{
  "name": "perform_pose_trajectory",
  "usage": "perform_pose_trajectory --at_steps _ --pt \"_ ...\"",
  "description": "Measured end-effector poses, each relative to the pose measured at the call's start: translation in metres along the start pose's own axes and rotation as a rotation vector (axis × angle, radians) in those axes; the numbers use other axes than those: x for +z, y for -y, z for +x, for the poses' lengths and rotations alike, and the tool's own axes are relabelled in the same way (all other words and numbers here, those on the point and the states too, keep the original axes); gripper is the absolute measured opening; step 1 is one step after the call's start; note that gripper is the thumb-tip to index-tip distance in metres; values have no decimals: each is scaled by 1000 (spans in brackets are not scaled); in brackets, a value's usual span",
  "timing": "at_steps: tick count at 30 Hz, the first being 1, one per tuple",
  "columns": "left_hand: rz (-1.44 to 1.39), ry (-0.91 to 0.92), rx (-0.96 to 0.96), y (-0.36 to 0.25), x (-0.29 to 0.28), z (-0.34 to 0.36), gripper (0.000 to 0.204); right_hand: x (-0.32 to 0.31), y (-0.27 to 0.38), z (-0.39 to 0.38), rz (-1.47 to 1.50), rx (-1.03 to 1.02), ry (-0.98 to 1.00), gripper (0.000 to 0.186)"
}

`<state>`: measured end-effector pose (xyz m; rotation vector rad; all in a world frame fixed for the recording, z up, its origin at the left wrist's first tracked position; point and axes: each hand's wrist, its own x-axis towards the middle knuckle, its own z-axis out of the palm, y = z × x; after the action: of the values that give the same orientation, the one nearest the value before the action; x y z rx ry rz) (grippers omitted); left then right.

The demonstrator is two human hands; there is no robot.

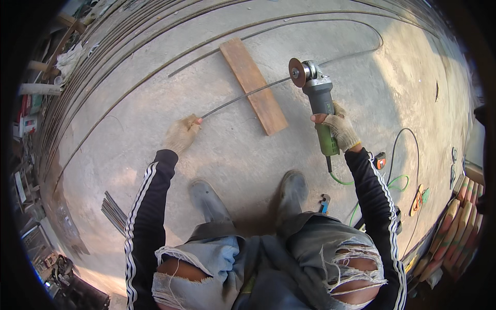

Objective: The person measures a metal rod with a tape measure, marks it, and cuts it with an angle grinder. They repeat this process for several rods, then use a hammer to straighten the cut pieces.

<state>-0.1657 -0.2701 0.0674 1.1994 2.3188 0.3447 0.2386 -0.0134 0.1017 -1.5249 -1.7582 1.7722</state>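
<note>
across the wooden plank [270,118], passing over both its long edges, lies a steel rod [227,104], gripped at its near end by the left hand [182,134], fingers curled, thumb pressing on it. the right hand [339,129] has its fingers wrapped round a green grinder [326,140]. i judge the rod could jump or whip if the disc [296,73] bites, as no clamp shows and the rod overhangs the plank's right edge; twisting the grinder might bind the disc. whether disc and rod touch, i cannot tell. the held stretch points away and rightward, its long axis nearly square to the plank's.
</note>
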Motion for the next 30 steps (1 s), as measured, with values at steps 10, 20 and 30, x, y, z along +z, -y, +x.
perform_pose_trajectory --at_steps 10,20,30 --pt "-80 32 28 13 11 5 39 4 12 7 -121 20 67 58" --pt "-35 142 -70 11 6 10 60 12 2 18 -128 33 90 58" --pt "-5 153 -78 6 2 8 59 16 2 21 -131 20 98 57"
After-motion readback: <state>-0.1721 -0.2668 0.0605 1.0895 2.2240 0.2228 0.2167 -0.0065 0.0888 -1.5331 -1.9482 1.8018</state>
